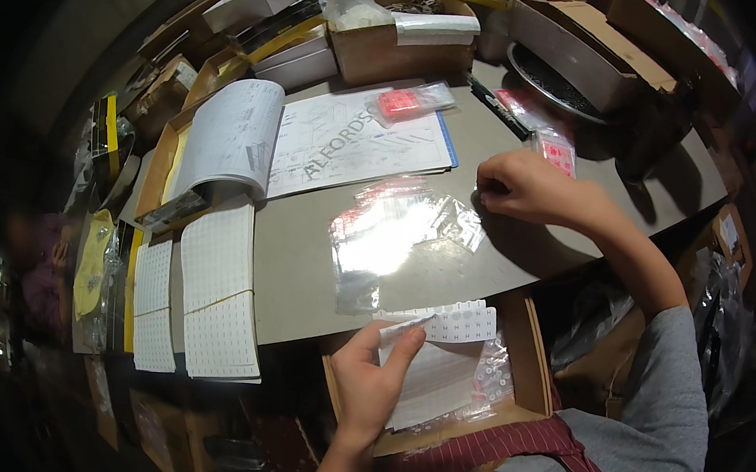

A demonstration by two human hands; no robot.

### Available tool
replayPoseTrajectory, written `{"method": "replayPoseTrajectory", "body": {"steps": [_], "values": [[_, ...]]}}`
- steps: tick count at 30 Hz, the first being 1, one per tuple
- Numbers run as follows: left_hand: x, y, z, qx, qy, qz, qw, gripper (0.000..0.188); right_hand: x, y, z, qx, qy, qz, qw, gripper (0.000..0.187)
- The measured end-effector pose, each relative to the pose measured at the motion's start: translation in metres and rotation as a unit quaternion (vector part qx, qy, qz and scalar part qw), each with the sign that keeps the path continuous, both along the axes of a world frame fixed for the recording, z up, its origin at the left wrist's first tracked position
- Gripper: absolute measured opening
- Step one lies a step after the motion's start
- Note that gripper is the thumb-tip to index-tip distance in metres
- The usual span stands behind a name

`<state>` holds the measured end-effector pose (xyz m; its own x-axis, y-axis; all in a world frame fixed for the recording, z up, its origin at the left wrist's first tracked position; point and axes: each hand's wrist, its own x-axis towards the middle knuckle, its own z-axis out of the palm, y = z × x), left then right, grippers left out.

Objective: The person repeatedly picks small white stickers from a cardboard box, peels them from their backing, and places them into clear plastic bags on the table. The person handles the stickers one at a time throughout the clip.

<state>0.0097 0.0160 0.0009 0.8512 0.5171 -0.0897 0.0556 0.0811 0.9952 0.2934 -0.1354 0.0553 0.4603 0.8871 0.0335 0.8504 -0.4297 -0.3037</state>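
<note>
My left hand (370, 374) is closed on a white label sheet (467, 322) with rows of small round printed stickers, its top edge bent over. The sheet is above an open box-like drawer (533, 356) at the table's front edge. My right hand (532, 187) hovers over the table at the right, with its fingertips pinched together. Whatever they hold, if anything, is hidden or too small to name. Between my hands, a spread of clear plastic zip bags (405, 229) lies on the table, shining with glare.
Two stacks of label sheets, one banded stack (218, 299) nearer me, lie at the left. Behind stand an open booklet of drawings (314, 148), red-labelled packets (412, 103), a cardboard box (404, 49) and a round pan of dark small parts (554, 80). Another person (42, 274) is at the far left.
</note>
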Motion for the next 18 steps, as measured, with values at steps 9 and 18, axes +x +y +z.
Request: {"method": "replayPoseTrajectory", "body": {"steps": [9,18], "values": [[-0.005,-0.001,-0.012,-0.036,-0.003,0.004,0.999,0.018,-0.006,0.019,0.01,0.051,-0.012,0.097,0.994,0.015],[-0.009,-0.002,-0.006,-0.075,-0.01,-0.002,0.997,0.02,-0.023,0.028,-0.01,-0.017,-0.053,0.188,0.981,0.023]]}}
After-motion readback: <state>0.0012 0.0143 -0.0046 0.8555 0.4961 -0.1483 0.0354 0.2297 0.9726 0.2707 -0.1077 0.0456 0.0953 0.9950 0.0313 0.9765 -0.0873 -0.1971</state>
